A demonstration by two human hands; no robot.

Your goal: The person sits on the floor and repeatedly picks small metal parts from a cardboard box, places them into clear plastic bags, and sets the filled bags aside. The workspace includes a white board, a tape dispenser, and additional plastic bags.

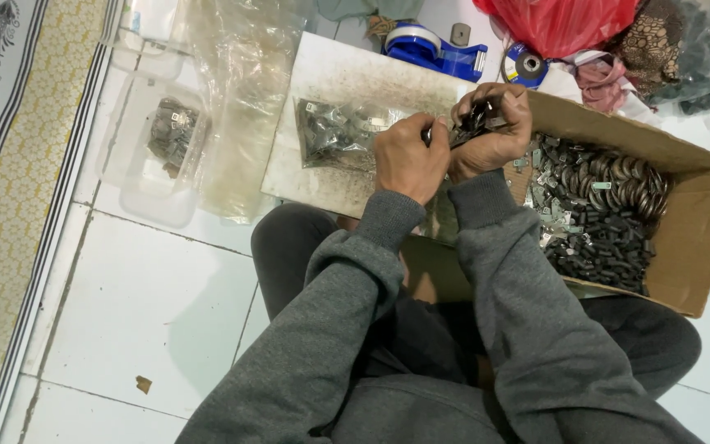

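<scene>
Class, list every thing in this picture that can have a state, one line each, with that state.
Cardboard box: open, lying tilted, part full of small metal parts.
Plastic tub: open, a few parts inside.
Clear bag: lying flat on the white board, holding parts.
Left hand: closed on a small part.
Right hand: closed on a bunch of dark parts.

The box (692, 238) was matt brown cardboard, holding dull grey metal parts (597, 218). Beside the box lay a scuffed white board (347, 74) bearing a glossy clear plastic bag (334, 131). The floor (158, 304) was glossy white tile. Sleeves (355, 329) were matt grey knit.
</scene>
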